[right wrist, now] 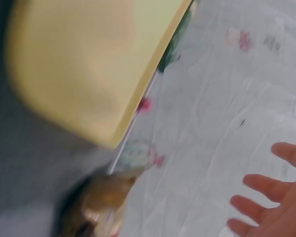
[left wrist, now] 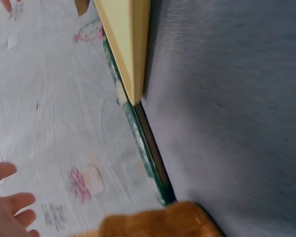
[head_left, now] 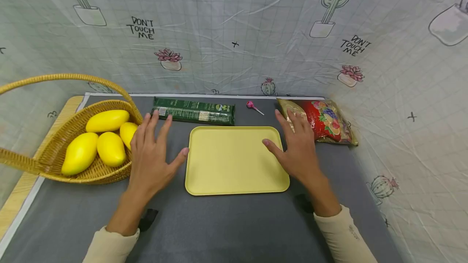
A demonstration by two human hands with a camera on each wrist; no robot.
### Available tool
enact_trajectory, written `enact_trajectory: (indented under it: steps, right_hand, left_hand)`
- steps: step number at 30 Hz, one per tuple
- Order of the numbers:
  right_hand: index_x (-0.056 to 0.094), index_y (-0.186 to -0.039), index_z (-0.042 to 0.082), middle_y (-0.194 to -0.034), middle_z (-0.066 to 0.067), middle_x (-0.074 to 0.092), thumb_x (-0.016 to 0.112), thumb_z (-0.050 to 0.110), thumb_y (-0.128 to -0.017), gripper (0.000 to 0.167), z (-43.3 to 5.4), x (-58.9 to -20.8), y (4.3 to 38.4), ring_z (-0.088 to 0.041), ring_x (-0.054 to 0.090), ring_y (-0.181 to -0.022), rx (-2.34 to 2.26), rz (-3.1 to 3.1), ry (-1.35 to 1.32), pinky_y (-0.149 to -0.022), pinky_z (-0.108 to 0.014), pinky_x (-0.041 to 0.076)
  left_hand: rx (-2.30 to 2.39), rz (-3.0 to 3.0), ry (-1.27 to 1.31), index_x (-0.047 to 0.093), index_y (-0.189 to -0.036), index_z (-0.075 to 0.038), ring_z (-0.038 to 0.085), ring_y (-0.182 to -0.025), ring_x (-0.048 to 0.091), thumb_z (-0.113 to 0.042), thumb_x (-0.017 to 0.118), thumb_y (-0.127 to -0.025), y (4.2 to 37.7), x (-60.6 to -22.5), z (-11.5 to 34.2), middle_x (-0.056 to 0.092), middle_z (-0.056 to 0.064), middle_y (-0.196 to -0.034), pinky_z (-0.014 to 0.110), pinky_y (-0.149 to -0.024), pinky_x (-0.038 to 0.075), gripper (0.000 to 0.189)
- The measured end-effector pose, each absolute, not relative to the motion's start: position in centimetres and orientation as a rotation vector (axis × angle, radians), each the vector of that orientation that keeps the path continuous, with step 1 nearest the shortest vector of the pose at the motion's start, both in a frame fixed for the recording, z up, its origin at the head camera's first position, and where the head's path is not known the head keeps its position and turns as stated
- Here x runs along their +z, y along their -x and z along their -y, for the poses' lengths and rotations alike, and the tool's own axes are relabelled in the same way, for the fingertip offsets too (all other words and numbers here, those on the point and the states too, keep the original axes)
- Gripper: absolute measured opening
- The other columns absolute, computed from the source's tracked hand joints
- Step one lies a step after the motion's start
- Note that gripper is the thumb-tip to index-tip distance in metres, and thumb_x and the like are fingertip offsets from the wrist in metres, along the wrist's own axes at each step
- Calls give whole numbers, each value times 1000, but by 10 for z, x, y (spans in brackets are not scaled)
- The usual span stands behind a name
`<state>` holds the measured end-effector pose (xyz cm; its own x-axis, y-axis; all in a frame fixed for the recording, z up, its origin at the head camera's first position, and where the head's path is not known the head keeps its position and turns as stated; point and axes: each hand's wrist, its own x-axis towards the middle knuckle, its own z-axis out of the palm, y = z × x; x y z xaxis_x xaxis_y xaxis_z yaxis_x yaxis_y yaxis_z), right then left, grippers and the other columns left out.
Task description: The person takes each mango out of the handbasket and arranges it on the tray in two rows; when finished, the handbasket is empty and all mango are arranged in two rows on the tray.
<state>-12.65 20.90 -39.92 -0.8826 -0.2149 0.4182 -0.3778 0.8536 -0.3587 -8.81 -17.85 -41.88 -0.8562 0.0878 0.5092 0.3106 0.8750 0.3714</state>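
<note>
I've got the pale yellow, round-cornered rectangular tray (head_left: 237,161) flat on the dark grey tabletop (head_left: 226,230), between the two bare hands. Left hand (head_left: 151,161): fingers spread, thumb out toward the tray's left edge, gripping nothing. Right hand (head_left: 297,153): fingers parted too, thumb over the tray's right end, no hold on anything. Both look raised in my wrist views; exact gap to the tray, can't tell. Progress: I'd call it a moment between handling steps; the goods sit around the tray, none on it, and whether this is the start or the finish I can't settle, so what's left stays unclear. Tray's long axis runs left to right, short ends toward the hands; shape is symmetric, so I see no front. Just beyond its far edge, toward the left, lies the long, flat, glossy green packet (head_left: 204,111), nearly parallel to it. Beyond its right half: the pink-wrapped lollipop (head_left: 250,104), white stick angled right and nearer. Past its far right corner, the shiny gold-and-red plastic bag (head_left: 327,121). Left of the tray, the tan woven basket (head_left: 106,175) holds four smooth yellow mango-shaped fruits (head_left: 111,149).
</note>
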Motion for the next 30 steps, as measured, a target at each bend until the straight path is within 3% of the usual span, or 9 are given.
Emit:
enact_trajectory:
  steps: [6,14,22,27,30]
  right_hand:
    - [46,-163,19,-167,-14,43,82,42,-91,84,-178,-390,127,-40,41,-149,767,2527,-614,-119,-68,31]
    - [49,-161,18,-164,-10,49,86,35,-89,82,-143,-380,130,-34,47,-144,861,2394,-765,-114,-59,41]
    - [54,-156,14,-160,-12,53,85,35,-90,76,-115,-379,131,-33,49,-144,894,2349,-828,-120,-60,37]
    - [55,-156,14,-159,-11,55,84,36,-91,74,-98,-377,132,-31,50,-144,911,2331,-871,-119,-57,39]
    - [55,-155,15,-159,-9,55,83,38,-91,74,-87,-376,132,-30,53,-140,920,2326,-896,-112,-52,46]
  left_hand:
    - [-755,2310,123,49,-159,-12,42,-158,30,-62,59,-95,62,-421,199,39,15,-171,70,-114,22,82]
    - [-825,2056,-104,60,-147,-3,47,-150,37,-58,69,-91,31,-422,220,48,18,-163,62,-123,18,79]
    - [-881,1889,-352,56,-147,-2,34,-154,25,-42,75,-88,7,-420,233,35,14,-168,47,-127,12,74]
    - [-1028,1848,-505,48,-154,-11,26,-160,17,-24,77,-87,-4,-428,245,19,15,-173,42,-128,14,74]
    - [-1149,1824,-635,44,-157,-17,20,-161,17,-20,77,-88,-4,-434,254,14,8,-175,40,-125,19,77]
